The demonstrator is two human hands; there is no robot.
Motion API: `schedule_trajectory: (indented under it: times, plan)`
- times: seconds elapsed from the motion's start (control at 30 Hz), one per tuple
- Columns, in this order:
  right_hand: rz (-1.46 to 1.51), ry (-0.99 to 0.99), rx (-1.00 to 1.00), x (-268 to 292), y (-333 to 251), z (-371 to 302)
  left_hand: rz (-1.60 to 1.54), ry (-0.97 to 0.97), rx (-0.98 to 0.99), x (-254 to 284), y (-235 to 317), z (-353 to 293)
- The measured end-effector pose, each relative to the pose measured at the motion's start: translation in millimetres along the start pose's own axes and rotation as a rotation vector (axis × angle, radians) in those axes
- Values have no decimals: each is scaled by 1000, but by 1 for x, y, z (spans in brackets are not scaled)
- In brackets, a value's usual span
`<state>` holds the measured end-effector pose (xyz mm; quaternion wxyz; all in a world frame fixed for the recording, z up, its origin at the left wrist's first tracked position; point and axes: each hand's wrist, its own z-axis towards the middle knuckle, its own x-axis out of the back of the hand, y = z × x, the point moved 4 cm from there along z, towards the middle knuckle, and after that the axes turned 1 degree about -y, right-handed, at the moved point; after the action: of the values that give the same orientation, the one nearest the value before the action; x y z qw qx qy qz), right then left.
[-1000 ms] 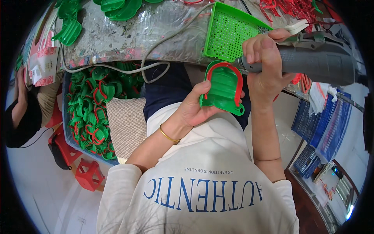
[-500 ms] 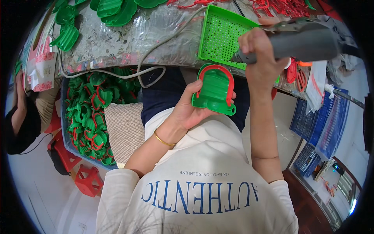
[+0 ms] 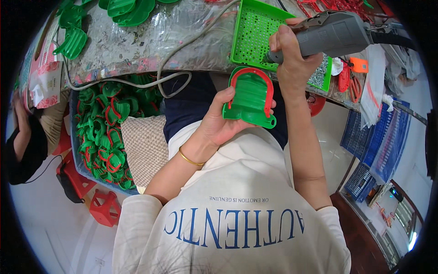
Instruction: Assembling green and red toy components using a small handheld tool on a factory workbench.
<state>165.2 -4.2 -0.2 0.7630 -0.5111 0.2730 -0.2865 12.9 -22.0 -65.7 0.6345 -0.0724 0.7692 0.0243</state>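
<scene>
My left hand (image 3: 213, 119) grips a green ridged plastic part (image 3: 250, 99) from the left and below, thumb on its edge. A red U-shaped strip (image 3: 269, 93) lies along the part's far rim and sides. My right hand (image 3: 294, 68) is wrapped round a grey corded power tool, apparently an electric screwdriver (image 3: 331, 39). The tool's tip points left, over the near side of a green perforated basket (image 3: 255, 34), just beyond the part and apart from it. Small silvery pieces, perhaps screws (image 3: 320, 75), lie in the basket's right part beneath my right wrist.
A blue bin (image 3: 78, 157) of green-and-red parts stands at left beside a woven cushion (image 3: 145, 146). Across the table run a grey cable (image 3: 200, 32) and stacked green parts (image 3: 132, 11). Red scissors (image 3: 355, 89) lie at right. Another person's arm (image 3: 20, 121) shows far left.
My right hand has moved the power tool left, and its body now tilts up toward the right. The silvery pieces have come into sight. My left hand still holds the green part.
</scene>
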Motion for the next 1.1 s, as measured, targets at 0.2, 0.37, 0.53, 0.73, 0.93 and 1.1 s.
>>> schedule_trajectory:
  times: [0.2,0.37,0.53,0.73,0.93,1.1]
  plan:
    - [110,-19,26,-1,2,0,-1,10,-15,2,2,-1]
    - [150,25,40,-2,-5,1,6,16,-32,2,3,-1]
    - [166,11,76,1,-28,6,14,20,-48,3,2,-2]
    - [226,-58,12,-7,-67,-10,14,21,-58,1,4,-1]
    - [215,-182,-13,-5,-78,-30,31,9,-88,-1,6,-3]
    - [189,-203,-13,-5,-80,-37,30,5,-106,0,3,-4]
